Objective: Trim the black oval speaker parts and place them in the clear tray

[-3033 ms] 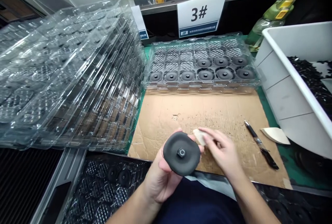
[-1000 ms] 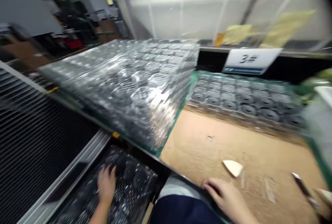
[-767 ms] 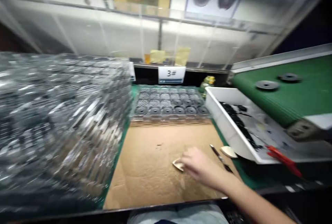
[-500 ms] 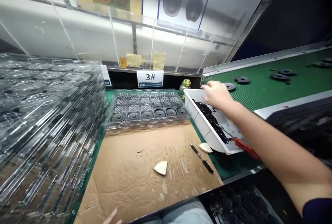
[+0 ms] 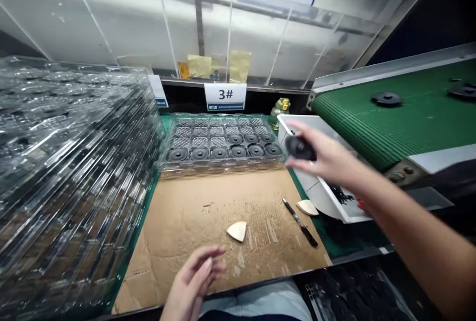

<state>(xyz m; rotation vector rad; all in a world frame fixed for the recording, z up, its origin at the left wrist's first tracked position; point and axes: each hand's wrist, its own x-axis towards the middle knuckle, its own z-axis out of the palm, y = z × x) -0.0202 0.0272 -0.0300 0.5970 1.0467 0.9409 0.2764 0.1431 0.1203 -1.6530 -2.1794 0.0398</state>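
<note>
My right hand point(image 5: 329, 157) grips a black round disc-shaped part point(image 5: 298, 147) between thumb and fingers, above the white bin point(image 5: 316, 192). The hand and part are slightly blurred. Low over the cardboard sheet point(image 5: 174, 217), my left hand point(image 5: 193, 279) holds nothing; its fingers are loosely bent and apart. Closest to it lies a pale wedge-shaped pad point(image 5: 238, 231). At the back of the cardboard stands a clear plastic tray point(image 5: 223, 165). Similar black discs point(image 5: 219, 152) fill its front row and the right part of the row behind.
Tall stacks of clear trays point(image 5: 74, 172) rise at the left. A pen-like tool point(image 5: 299, 223) and another pale wedge point(image 5: 308, 207) lie near the bin. The green conveyor point(image 5: 345, 115) at right carries more black parts point(image 5: 386, 98). A greenish bottle point(image 5: 279, 110) stands behind the bin.
My right hand has come back from the conveyor's end with a black disc in it. My left hand has risen into view over the cardboard. The camera view has shifted.
</note>
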